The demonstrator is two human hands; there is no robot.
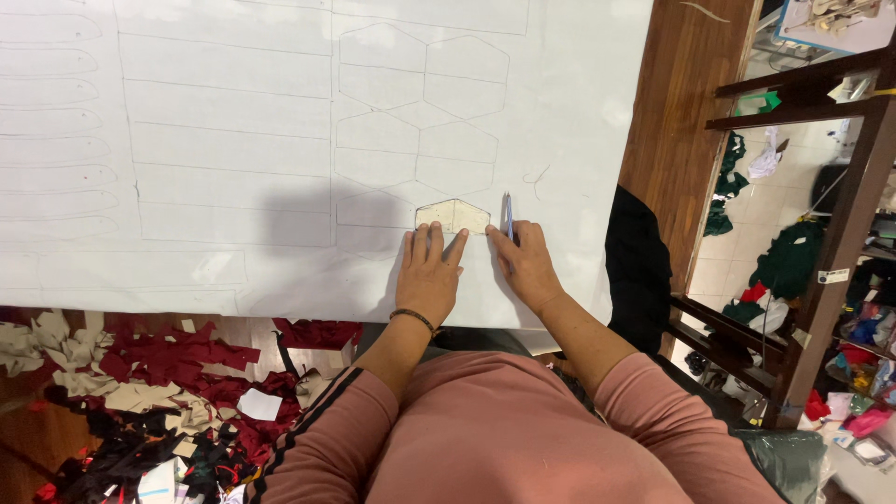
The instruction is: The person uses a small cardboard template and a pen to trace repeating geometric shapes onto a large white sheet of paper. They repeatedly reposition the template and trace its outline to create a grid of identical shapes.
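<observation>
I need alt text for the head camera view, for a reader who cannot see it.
A person's left hand presses a small beige hexagonal cardboard template flat on a large white sheet of fabric, while the right hand holds a blue pen upright at the template's right edge. Red, black and beige fabric scraps lie below.

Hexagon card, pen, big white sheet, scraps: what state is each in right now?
Card template: flat on the sheet, pinned under left hand.
Pen: upright in right hand, tip beside the card.
White sheet: spread flat, covered in traced outlines.
Fabric scraps: heaped on the floor.
</observation>
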